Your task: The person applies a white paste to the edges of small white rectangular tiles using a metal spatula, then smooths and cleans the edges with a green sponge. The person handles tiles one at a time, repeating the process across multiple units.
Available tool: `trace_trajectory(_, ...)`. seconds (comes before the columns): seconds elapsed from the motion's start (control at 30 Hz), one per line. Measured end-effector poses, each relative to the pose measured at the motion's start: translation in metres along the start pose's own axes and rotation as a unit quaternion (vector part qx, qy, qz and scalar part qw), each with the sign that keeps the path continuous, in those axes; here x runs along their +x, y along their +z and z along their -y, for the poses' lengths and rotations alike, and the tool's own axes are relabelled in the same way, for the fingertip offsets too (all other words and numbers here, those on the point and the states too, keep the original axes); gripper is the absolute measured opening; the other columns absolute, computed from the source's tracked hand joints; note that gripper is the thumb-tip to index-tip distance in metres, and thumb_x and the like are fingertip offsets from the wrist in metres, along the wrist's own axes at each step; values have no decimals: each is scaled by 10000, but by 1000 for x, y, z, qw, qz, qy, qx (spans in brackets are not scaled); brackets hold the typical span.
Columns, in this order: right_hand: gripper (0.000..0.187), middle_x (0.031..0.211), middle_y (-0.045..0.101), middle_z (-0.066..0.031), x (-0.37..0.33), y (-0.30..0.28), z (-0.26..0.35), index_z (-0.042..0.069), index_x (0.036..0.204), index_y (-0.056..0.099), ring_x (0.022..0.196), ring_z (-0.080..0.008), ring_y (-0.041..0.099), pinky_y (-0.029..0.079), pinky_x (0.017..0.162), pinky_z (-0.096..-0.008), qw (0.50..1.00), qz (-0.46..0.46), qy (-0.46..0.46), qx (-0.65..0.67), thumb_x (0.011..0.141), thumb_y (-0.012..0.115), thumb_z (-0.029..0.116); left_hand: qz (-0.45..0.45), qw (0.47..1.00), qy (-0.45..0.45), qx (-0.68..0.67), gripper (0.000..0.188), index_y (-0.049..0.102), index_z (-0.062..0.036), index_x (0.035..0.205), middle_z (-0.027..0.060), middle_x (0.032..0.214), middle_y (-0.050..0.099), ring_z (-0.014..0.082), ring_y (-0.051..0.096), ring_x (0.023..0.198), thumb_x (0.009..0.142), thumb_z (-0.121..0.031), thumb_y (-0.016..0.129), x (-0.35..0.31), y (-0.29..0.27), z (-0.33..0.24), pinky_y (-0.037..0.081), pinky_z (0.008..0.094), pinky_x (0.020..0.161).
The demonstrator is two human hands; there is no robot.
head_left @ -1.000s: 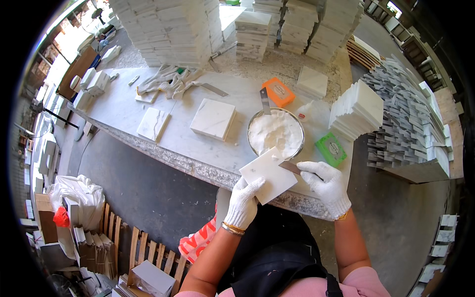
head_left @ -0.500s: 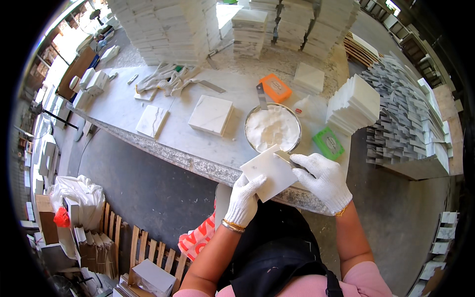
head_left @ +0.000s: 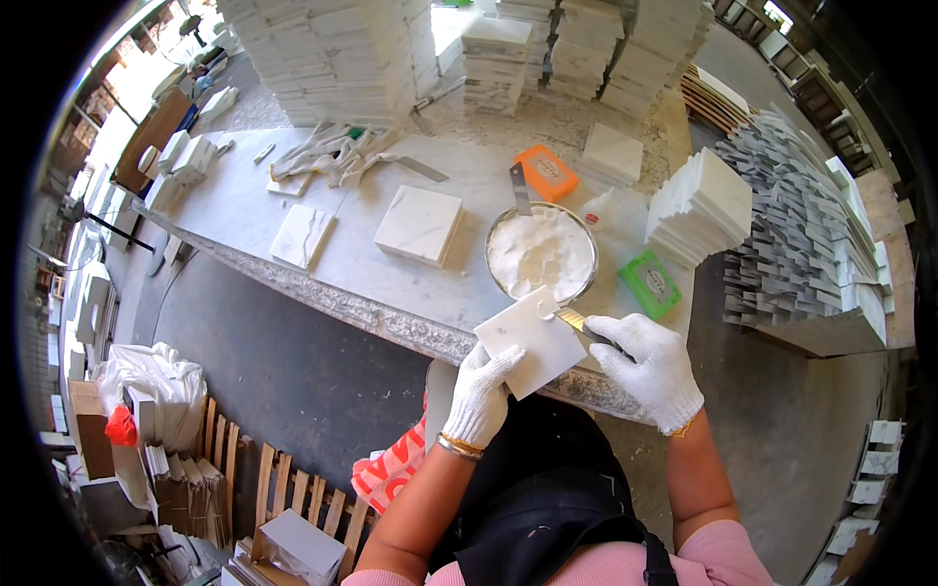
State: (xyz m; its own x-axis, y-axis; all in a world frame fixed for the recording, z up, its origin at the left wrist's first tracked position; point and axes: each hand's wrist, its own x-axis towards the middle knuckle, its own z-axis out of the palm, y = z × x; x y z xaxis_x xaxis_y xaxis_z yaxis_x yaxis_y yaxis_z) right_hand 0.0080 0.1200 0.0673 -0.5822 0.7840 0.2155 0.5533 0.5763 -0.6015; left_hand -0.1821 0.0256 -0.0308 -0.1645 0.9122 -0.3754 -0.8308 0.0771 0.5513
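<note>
In my gloved left hand (head_left: 479, 391) is a square white marble tile (head_left: 535, 352), gripped by its near left edge and tilted over the table's front edge. My gloved right hand (head_left: 647, 366) is closed around a putty knife (head_left: 573, 318); its metal blade reaches the tile's upper right corner, where a dab of white paste shows. Just beyond the tile stands a round metal bowl (head_left: 488, 264) filled with white paste (head_left: 540, 252). A second flat scraper (head_left: 520, 188) rests at the bowl's far rim. Both hands wear white knit gloves.
Orange (head_left: 547, 174) and green (head_left: 650, 283) boxes flank the bowl. A tile stack (head_left: 699, 210) stands right; a marble block (head_left: 418, 225) and a veined tile (head_left: 302, 237) lie left. Loose gloves (head_left: 337, 154) lie farther back, before tall tile stacks (head_left: 322, 59).
My right hand has drawn slightly down and right, exposing more of the putty knife's blade. White paste now shows at the tile's corner. My left hand keeps holding the tile in nearly the same place.
</note>
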Motion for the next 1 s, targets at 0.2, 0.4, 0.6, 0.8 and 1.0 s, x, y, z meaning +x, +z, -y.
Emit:
trace_trajectory(0.2, 272, 873, 686, -101, 12, 2, -11, 132, 1131, 728, 742, -259, 670, 532, 677, -353, 998, -23, 53, -21, 862, 729, 172, 0, 1000, -7, -11, 457, 546, 32, 1346, 81, 1217, 655, 162, 639, 1073, 919, -80, 664, -3, -4, 3, 512, 302, 937)
trace_trajectory(0.4, 287, 942, 704, -128, 45, 23, -38, 142, 1131, 730, 878, -323, 677, 536, 784, -408, 991, 41, 100, -77, 872, 675, 254, 4, 1000, -24, 3, 462, 536, 38, 1355, 90, 1224, 650, 175, 640, 1081, 918, -57, 653, -6, 2, 10, 511, 312, 949)
trace_trajectory(0.6, 423, 999, 733, -126, 73, -2, -22, 110, 1132, 714, 925, -310, 703, 538, 798, -411, 968, 117, 221, -32, 899, 676, 461, -3, 999, -32, 4, 466, 527, 40, 1356, 94, 1237, 640, 181, 636, 1088, 918, -59, 652, -13, -5, 16, 510, 315, 953)
trace_trajectory(0.8, 415, 1202, 673, -211, 102, 0, -87, 34, 1167, 684, 1119, -317, 655, 509, 938, -401, 978, -93, 184, 2, 859, 731, 308, 27, 998, -48, 13, 474, 532, 28, 1362, 84, 1250, 639, 178, 625, 1116, 926, -97, 670, -14, -5, 21, 500, 316, 968)
trace_trajectory(1.0, 290, 1172, 684, -160, 136, 27, -129, 65, 1043, 730, 1088, -312, 643, 495, 954, -377, 985, -7, 160, 59, 799, 740, 221, 25, 997, -63, 24, 525, 510, 15, 1396, 73, 1263, 637, 166, 618, 1139, 928, -138, 692, -19, -1, 16, 491, 314, 985)
